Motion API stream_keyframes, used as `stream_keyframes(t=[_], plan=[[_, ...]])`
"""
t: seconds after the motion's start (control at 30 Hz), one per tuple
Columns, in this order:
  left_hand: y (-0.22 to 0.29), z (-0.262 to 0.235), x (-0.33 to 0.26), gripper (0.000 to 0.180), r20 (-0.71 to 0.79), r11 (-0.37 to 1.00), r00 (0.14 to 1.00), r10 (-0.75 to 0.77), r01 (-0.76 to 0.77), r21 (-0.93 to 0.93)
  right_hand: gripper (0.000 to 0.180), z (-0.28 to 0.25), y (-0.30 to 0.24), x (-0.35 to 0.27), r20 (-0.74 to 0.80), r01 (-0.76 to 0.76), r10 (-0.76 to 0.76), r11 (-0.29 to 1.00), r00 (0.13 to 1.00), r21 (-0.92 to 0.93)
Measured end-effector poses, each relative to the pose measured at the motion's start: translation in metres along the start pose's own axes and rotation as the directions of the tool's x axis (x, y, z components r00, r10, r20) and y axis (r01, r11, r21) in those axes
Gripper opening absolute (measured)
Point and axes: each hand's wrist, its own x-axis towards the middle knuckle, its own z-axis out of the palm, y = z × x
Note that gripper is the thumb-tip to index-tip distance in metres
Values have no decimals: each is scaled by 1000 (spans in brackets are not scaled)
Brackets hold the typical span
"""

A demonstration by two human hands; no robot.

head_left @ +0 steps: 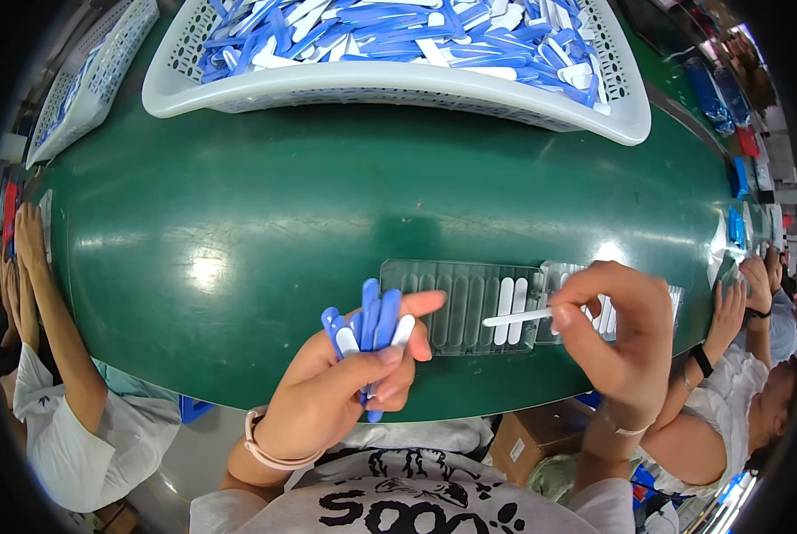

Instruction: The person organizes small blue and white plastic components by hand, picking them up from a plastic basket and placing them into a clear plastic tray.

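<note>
My left hand (318, 387) is closed round a small bundle of flat, round-ended blue and white sticks (381, 316), its index finger stretched out to the right. Between thumb and index finger, my right hand (626, 334) pinches a single white stick (516, 318), which lies slantwise over a clear plastic slotted tray (443, 311). Two upright white sticks (504, 298) rest side by side in slots at this tray's right end. Beneath my right hand is a second clear slotted tray (552, 276) with several white sticks, partly hidden by the fingers.
A large white perforated basket (398, 84) heaped with blue and white sticks stands at the far side of the green table (238, 196). Another such basket (105, 80) is at the far left. Other people's arms (60, 329) rest at the left and right edges.
</note>
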Motion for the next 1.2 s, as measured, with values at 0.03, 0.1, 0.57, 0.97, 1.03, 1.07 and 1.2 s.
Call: stream_keyframes(t=[0.03, 0.1, 0.57, 0.97, 1.03, 1.07, 1.2], plan=[[1, -2, -1, 50, 3, 1000, 1000, -2, 2, 2, 5, -1, 2, 6, -4, -1, 1, 1000, 1000, -1], [3, -9, -6, 42, 4, 999, 999, 31, -32, 16, 8, -2, 9, 19, 294, -26, 40, 998, 955, -51], [-1, -10, -11, 12, -15, 915, 990, 143, -126, 382, 37, 7, 22, 53, 438, 330, -172, 890, 882, -314], [4, -9, -8, 25, 62, 937, 998, -23, 0, 350, 8, 35, 8, 19, 329, 281, -367, 918, 870, 280], [1, -14, -7, 30, 57, 930, 997, 54, -71, 361, 8, 33, 3, 17, 415, -6, -121, 957, 902, 291], [0, -14, -7, 29, 47, 933, 997, 64, -76, 351, 8, 32, 4, 17, 417, 0, -126, 957, 900, 289], [-6, -5, -6, 21, 32, 890, 991, 133, -134, 436, 6, 24, 8, 18, 410, -82, -56, 947, 910, 311]])
